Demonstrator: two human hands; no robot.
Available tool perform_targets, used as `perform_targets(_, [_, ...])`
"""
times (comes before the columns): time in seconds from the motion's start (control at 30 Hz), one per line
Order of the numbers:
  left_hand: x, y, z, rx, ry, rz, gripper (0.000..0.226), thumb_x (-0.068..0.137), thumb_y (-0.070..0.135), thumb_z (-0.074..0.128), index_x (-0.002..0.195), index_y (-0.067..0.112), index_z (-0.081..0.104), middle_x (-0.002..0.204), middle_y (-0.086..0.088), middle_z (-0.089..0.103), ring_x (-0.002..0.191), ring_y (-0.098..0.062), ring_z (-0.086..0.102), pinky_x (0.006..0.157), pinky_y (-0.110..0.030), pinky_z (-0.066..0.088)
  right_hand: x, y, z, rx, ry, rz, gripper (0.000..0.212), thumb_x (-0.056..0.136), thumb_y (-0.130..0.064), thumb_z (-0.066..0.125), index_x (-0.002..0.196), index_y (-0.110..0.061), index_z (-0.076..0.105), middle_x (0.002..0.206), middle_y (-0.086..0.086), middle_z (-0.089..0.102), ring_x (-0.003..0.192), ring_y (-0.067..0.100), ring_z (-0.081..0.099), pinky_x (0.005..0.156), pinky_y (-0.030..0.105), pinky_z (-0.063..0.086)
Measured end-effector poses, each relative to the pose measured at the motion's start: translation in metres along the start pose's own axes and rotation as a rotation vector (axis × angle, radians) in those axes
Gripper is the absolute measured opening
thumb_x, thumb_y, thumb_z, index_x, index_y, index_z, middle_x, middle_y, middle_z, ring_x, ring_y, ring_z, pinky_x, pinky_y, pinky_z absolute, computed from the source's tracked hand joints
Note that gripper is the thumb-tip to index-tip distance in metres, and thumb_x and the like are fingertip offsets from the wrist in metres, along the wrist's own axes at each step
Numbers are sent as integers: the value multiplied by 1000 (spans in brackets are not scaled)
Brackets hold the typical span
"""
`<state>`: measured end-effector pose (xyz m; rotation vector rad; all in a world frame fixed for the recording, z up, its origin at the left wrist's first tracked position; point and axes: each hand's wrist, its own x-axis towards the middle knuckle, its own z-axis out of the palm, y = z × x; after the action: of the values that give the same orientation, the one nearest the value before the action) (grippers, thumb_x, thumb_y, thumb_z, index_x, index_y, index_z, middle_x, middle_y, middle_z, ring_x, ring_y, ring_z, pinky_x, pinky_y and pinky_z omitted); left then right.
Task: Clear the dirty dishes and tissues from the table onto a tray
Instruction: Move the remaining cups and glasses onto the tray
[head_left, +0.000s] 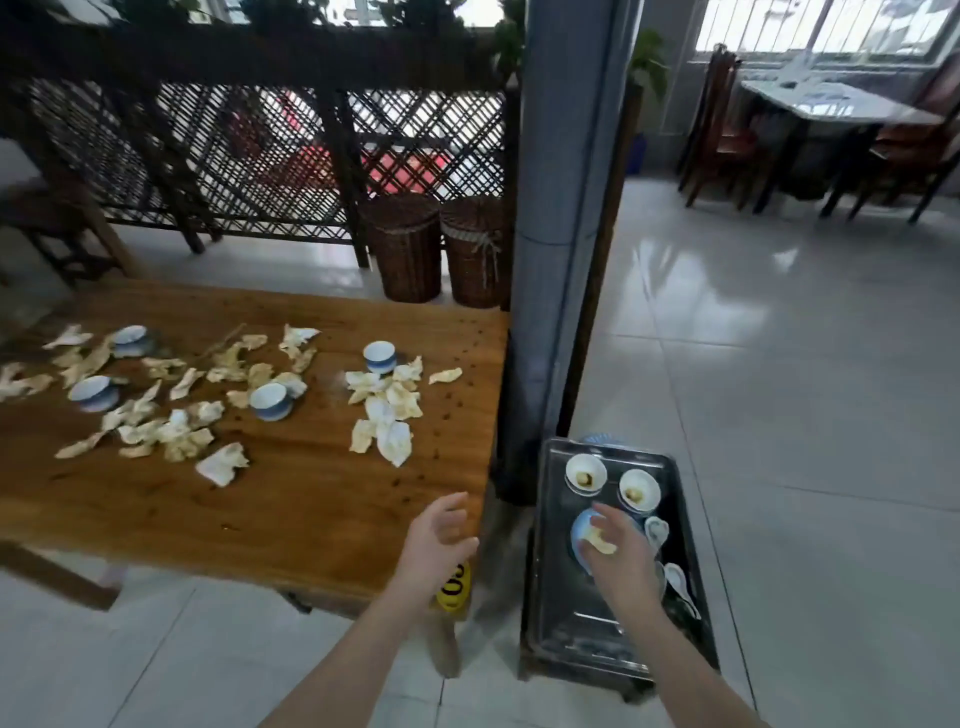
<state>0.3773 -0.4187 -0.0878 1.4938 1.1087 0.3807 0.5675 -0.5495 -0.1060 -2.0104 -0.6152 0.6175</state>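
Note:
A metal tray (558, 597) sits low to the right of the wooden table (291, 499). It holds two white bowls (586, 472) with food scraps, a blue plate (577, 535) and white spoons (678, 577). My right hand (618, 551) hovers over the blue plate with a crumpled tissue (600, 540) in its fingers. My left hand (441, 535) is open above the table's near right corner, holding nothing. Several blue-and-white cups (379, 356) and many stained tissues (387, 410) lie scattered across the table.
A grey pillar (566, 208) rises just behind the tray. Two wicker baskets (408, 249) stand by a dark lattice screen (260, 150) beyond the table. A yellow number tag (454, 587) hangs on the table's corner. Tiled floor stretches right toward another table with chairs (826, 124).

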Motion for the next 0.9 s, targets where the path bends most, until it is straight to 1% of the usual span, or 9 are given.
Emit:
perform_targets(0.07, [-21, 4, -44, -31, 69, -6, 55, 84, 3, 70, 130, 27, 52, 125, -3, 58, 112, -17, 56, 89, -24, 48, -5, -32, 26, -18, -68, -70, 45, 81, 0, 69, 123, -11, 57, 114, 4, 63, 100, 12, 56, 80, 14, 42])
perform_targets(0.13, [-39, 4, -84, -42, 134, -11, 55, 84, 4, 70, 131, 25, 51, 127, -5, 58, 112, -19, 56, 95, -30, 48, -11, -59, 50, -6, -127, -108, 45, 82, 0, 68, 124, -12, 56, 113, 6, 64, 105, 18, 57, 87, 26, 45])
perform_targets(0.2, [-55, 4, -123, -52, 211, -23, 55, 84, 5, 70, 131, 26, 52, 129, -5, 57, 115, -21, 55, 97, -33, 47, -19, -85, 75, -14, -166, -142, 45, 84, -2, 67, 126, -13, 55, 115, 5, 63, 107, 19, 57, 87, 28, 45])
perform_targets(0.37, [-83, -3, -193, -126, 351, -25, 53, 84, 5, 70, 128, 29, 52, 130, -5, 54, 113, -19, 55, 79, -23, 51, -36, -136, 124, -14, -233, -220, 45, 87, -7, 65, 129, -21, 53, 118, -2, 60, 103, 9, 52, 78, 22, 46])
perform_targets(0.43, [-87, -6, -215, -142, 373, -14, 53, 84, 3, 70, 127, 29, 53, 131, -4, 54, 112, -17, 54, 75, -21, 51, -40, -152, 139, -9, -249, -229, 45, 88, -8, 64, 129, -21, 52, 120, -1, 60, 105, 11, 52, 86, 30, 51])
perform_targets(0.5, [-84, -8, -234, -156, 396, -5, 53, 83, 2, 70, 128, 26, 54, 133, -4, 54, 115, -18, 54, 81, -26, 53, -41, -166, 152, -12, -256, -245, 44, 88, -8, 65, 128, -21, 52, 120, 0, 60, 108, 14, 54, 93, 34, 50])
perform_targets(0.7, [-55, -14, -269, -181, 396, 10, 49, 84, 0, 68, 123, 26, 57, 133, -4, 55, 119, -20, 54, 88, -30, 52, -21, -192, 189, -25, -241, -270, 46, 85, -10, 67, 128, -21, 53, 120, -3, 61, 98, 6, 51, 74, 12, 41])
perform_targets(0.8, [-35, -18, -282, -182, 391, -33, 49, 85, 1, 67, 125, 27, 56, 130, -7, 56, 117, -22, 55, 82, -27, 51, -8, -199, 208, -60, -256, -263, 50, 85, -7, 67, 131, -20, 52, 124, -1, 60, 108, 13, 55, 83, 17, 42])
perform_targets(0.9, [-8, -23, -299, -173, 386, -56, 51, 85, -1, 66, 128, 23, 56, 131, -11, 56, 119, -25, 54, 89, -34, 51, 12, -204, 232, -75, -276, -254, 50, 85, -6, 66, 132, -19, 51, 126, 1, 60, 116, 17, 54, 87, 21, 42])
